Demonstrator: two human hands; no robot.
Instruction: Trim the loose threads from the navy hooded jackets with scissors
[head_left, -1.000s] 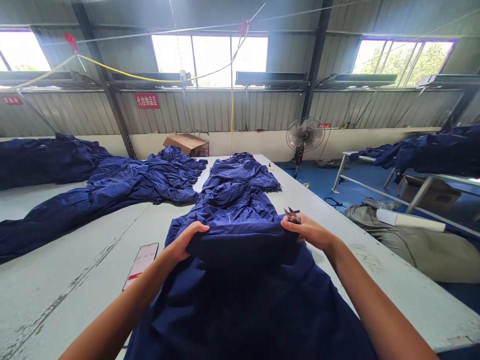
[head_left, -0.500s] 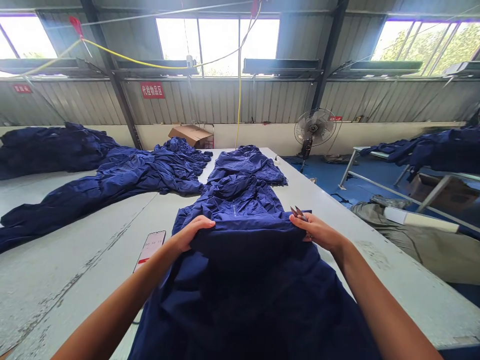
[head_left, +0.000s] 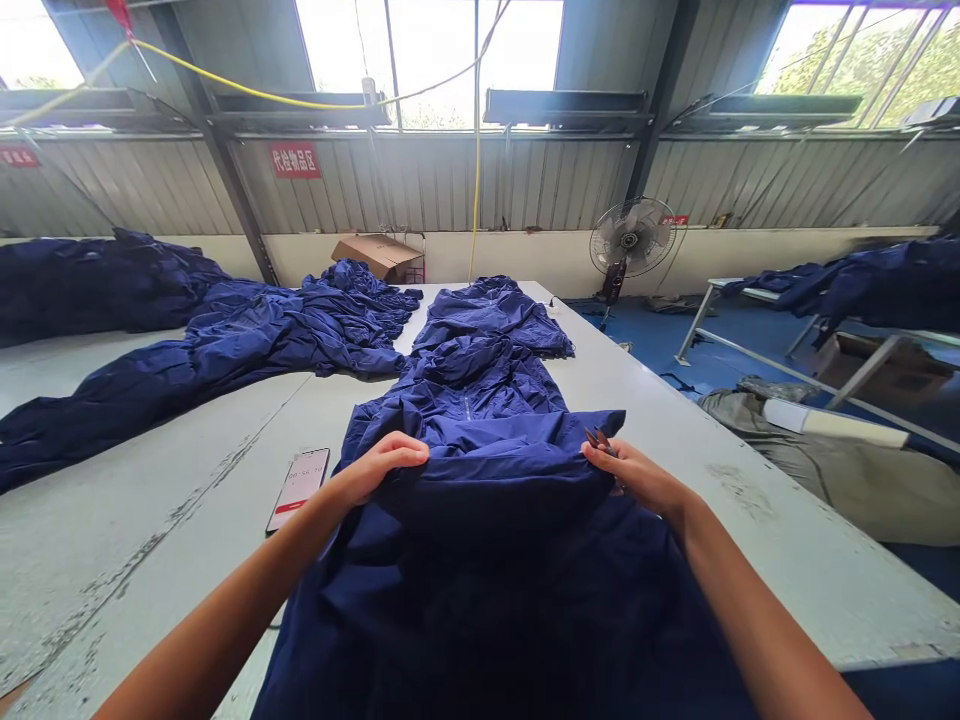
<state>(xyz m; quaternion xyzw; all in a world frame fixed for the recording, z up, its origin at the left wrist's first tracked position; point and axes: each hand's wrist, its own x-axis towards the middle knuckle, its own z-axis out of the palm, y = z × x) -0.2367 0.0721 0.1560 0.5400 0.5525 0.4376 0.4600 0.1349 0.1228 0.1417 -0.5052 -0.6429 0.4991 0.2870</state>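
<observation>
A phone (head_left: 298, 490) lies face-up on the pale surface (head_left: 150, 520), near heaped navy coveralls (head_left: 225, 345). A pedestal fan (head_left: 632, 237) and a cardboard box (head_left: 373, 257) stand by the corrugated metal wall (head_left: 450, 180), and a grey bundle (head_left: 832, 470) lies on the blue floor (head_left: 652, 335).

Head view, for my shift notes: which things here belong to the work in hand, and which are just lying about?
In hand: navy garment; left hand; right hand; thread snips.

Lying about: phone; heaped navy garments; standing fan; cardboard box.
</observation>
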